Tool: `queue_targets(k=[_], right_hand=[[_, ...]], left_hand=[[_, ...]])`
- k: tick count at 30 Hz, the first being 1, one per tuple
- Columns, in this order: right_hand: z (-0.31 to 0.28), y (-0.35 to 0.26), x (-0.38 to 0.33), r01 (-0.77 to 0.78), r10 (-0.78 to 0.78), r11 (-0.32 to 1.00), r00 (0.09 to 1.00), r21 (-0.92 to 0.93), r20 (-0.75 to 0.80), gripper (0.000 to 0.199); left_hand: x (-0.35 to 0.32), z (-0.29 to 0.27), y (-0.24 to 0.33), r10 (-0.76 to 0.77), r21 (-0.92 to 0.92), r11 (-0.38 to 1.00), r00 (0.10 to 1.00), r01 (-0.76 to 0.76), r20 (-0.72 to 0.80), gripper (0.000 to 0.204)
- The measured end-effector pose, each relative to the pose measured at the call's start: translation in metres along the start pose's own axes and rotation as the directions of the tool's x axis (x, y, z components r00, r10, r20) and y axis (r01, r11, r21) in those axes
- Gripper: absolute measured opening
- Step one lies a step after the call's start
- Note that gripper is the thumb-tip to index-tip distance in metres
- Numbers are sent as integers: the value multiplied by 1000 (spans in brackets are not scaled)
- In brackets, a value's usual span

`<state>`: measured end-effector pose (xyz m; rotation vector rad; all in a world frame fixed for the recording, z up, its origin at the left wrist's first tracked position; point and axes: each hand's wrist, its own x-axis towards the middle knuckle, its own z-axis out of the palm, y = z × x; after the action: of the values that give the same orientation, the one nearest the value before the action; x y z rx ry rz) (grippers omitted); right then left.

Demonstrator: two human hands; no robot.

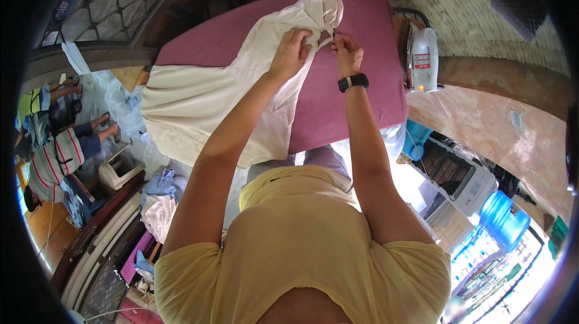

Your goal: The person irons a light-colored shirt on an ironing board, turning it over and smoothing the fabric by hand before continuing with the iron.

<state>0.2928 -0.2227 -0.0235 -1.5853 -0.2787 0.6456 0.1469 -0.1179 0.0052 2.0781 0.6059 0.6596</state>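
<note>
Partly between hands [291, 54] [348, 57]: cream cloth [235, 85]

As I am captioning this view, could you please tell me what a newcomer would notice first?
Probably the cream cloth spread over the maroon board, with the left hand and right hand at its far end. Next, the white iron, its orange light glowing, beside the board's right end. At lower right, a blue water jug stands out.

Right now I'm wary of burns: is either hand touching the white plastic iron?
No, the left hand and right hand are at the pale cream cloth, away from the iron.
</note>
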Motion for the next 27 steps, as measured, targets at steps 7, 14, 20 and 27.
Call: queue_targets(k=[7, 14, 20, 27], right_hand=[[-2, -6, -8, -2, -5, 994, 998, 107, 64, 21], [10, -11, -11, 460, -423, 797, 888, -392, 182, 23], [20, -21, -19, 257, -230, 949, 961, -183, 153, 19], [26, -16, -19, 316, -272, 938, 925, -142, 266, 28]], left_hand=[[5, 5, 17, 71, 32, 997, 995, -69, -64, 35], [15, 36, 24, -210, -290, 942, 971, 170, -114, 22], [12, 45, -1, -392, -536, 795, 915, 283, -99, 15], [5, 34, -21, -483, -752, 549, 873, 365, 71, 9]])
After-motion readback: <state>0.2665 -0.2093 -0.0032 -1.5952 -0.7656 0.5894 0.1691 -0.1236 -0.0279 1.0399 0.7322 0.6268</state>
